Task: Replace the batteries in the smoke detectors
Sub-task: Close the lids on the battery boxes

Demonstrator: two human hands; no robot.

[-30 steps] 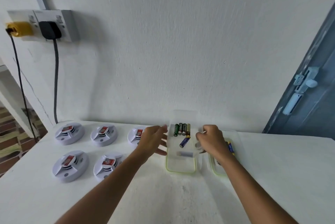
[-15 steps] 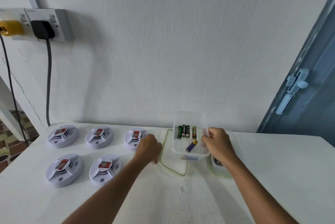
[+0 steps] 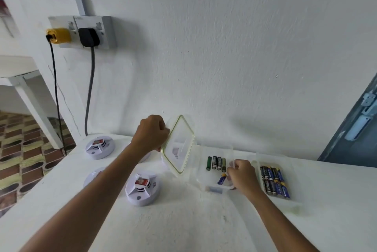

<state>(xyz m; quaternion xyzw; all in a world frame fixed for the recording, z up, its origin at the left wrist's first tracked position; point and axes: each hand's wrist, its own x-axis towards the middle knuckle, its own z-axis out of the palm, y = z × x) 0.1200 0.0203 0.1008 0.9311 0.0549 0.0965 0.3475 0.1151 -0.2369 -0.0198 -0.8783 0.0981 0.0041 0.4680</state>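
My left hand point(image 3: 152, 132) has lifted the green-rimmed lid point(image 3: 177, 144) clear while my right hand point(image 3: 240, 174) grips the battery box point(image 3: 214, 189), so the batteries are reachable.

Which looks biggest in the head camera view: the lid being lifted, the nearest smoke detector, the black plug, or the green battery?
1. Lid and nearest smoke detector: too alike to rank.
2. Black plug, though farther away.
3. Green battery.

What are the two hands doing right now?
Left hand: closed, holding the lid up, tilted.
Right hand: closed, gripping the edge of the box with batteries in it.
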